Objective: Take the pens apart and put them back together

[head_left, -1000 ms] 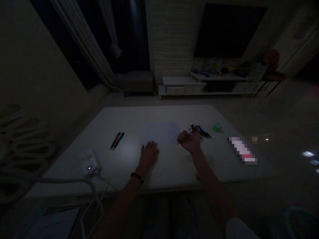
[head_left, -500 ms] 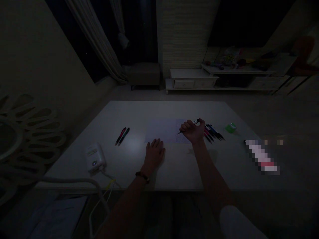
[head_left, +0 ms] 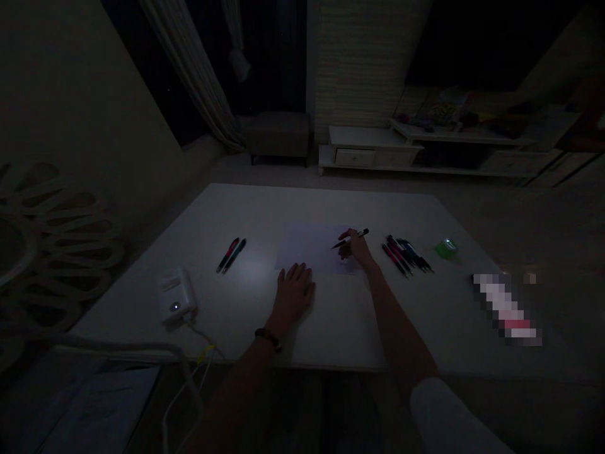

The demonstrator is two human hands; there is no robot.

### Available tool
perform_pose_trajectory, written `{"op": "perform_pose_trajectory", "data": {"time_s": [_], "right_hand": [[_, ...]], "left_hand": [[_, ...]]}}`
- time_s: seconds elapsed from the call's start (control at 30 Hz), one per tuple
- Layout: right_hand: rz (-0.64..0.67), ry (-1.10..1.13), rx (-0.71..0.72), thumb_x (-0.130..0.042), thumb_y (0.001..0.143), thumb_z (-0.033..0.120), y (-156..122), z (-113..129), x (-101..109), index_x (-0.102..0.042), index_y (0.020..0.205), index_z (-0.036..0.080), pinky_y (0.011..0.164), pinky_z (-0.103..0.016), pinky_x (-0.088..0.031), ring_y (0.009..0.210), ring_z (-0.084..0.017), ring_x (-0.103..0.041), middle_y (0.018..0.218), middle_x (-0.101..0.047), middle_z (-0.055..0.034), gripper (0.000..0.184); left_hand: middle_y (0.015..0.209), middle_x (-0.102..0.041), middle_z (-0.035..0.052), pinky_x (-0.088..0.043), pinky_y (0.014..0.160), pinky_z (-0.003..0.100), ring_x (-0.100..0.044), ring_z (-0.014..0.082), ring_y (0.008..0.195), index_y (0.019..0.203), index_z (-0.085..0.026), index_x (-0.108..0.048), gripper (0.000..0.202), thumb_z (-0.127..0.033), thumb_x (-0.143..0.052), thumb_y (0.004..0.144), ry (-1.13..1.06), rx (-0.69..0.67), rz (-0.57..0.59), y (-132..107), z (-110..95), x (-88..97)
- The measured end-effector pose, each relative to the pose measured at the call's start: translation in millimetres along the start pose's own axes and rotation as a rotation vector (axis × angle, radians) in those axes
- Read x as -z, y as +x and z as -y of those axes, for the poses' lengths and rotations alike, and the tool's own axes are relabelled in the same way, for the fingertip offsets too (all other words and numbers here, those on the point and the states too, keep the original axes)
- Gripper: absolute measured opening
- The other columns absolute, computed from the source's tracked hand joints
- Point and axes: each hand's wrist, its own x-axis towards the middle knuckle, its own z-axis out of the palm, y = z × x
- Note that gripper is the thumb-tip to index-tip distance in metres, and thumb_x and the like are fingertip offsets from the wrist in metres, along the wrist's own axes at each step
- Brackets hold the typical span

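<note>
Right grip (head_left: pixel 355 250) pinches pen (head_left: pixel 341 243) writing-style, above paper's (head_left: pixel 307 243) right part; tip contact unclear. Half second ago, fingers curled round it, thumb at rear end. Left grip (head_left: pixel 293 293) flat, fingers slightly spread, unchanged at paper's near edge. Loose pens (head_left: pixel 409 252) right of paper, now unobscured.

The wearer's left hand (head_left: pixel 293 291) and right hand (head_left: pixel 354 248), near the centre of the frame, are bare. A narrow, dark wristband (head_left: pixel 268 339) encircles the left wrist, left of lower centre; it carries lighter brownish sections, and its material cannot be determined. The left forearm (head_left: pixel 241 391) is uncovered down to the lower edge. The right forearm (head_left: pixel 401 328) is uncovered up to a plain, pale, whitish sleeve (head_left: pixel 454 416) at lower right. At bottom centre, the legs (head_left: pixel 352 413) appear as dark, rounded shapes; covering detail is lost in shadow.
</note>
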Motion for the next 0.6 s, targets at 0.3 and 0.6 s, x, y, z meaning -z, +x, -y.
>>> {"op": "perform_pose_trajectory", "data": {"time_s": [0.3, 0.6], "right_hand": [[0.001, -0.038, 0.117, -0.05, 0.072, 0.043, 2, -18, 3, -0.056, 0.077, 0.019, 0.039, -0.016, -0.037, 0.047, -0.01, -0.053, 0.057, -0.058, 0.002, 0.025], [-0.212, -0.252, 0.212, -0.044, 0.067, 0.031, 1, -37, -11, -0.056, 0.071, 0.017, 0.041, -0.019, -0.031, 0.044, -0.01, -0.043, 0.048, -0.045, 0.0045, 0.019]], "left_hand": [[0.139, -0.045, 0.0072, -0.02, 0.109, 0.052, -0.034, 0.0253, 0.13, 0.127, -0.023, -0.049, 0.041, -0.036, -0.038, 0.089, -0.005, -0.001, -0.001, 1, 1, 1.3], [0.137, -0.046, 0.0072, -0.02, 0.109, 0.051, -0.035, 0.0244, 0.13, 0.126, -0.024, -0.049, 0.041, -0.036, -0.039, 0.089, -0.009, -0.001, -0.009, 3, 0, 0.9]]}}
